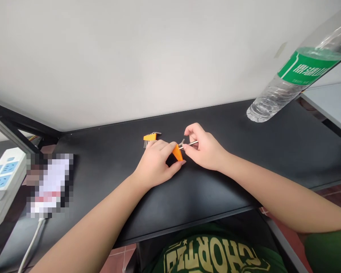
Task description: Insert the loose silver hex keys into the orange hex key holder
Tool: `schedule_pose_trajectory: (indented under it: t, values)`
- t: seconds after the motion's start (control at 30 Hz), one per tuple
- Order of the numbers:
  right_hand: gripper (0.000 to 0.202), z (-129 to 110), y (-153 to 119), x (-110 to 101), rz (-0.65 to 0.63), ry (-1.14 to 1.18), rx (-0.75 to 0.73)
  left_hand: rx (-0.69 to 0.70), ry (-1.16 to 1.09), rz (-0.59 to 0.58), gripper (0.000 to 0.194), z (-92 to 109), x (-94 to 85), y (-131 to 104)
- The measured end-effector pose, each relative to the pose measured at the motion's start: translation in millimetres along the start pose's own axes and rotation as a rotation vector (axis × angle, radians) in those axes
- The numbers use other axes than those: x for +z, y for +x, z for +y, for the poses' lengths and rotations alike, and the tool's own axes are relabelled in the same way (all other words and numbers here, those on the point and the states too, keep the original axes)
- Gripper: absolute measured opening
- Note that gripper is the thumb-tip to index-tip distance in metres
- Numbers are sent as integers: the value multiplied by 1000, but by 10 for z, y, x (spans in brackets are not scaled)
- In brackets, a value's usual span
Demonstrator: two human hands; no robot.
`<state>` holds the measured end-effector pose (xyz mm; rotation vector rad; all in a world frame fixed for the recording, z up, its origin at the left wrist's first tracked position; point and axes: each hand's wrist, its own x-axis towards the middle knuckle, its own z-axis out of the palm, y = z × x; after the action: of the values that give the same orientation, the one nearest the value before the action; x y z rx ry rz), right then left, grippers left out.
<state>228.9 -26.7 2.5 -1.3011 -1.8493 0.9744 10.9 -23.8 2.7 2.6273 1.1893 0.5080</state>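
Observation:
Near the middle of the black table, my left hand [158, 163] grips an orange holder [177, 152] between thumb and fingers. Thin metal keys stick out of the holder's right side. My right hand [204, 147] pinches one of these metal keys [193, 143] between thumb and fingers, just right of the holder. A second orange holder [150, 137] with several short metal keys lies on the table, just beyond my left hand, which hides part of it.
A large water bottle [298, 74] with a green label stands at the back right. At the left are a blurred phone [52, 182] with a white cable [32, 242] and a white power strip [5, 182]. A pale wall [147, 57] rises behind the table [102, 151].

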Motion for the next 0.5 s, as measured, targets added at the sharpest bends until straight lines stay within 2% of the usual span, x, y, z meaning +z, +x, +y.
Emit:
schedule_pose_trajectory:
  t: [0.13,0.27,0.4,0.5]
  values:
    - [24,-4,-22,17,-76,-216,-218,65,-42,-2,29,51,12,-4]
    - [19,2,-28,117,-45,-371,-350,93,-74,61,19,41,32,-20]
    - [26,33,-1,64,-26,-228,-350,66,-109,131,29,-1,19,-30]
    - [26,90,36,-40,11,-102,-423,54,-125,200,38,-30,11,-30]
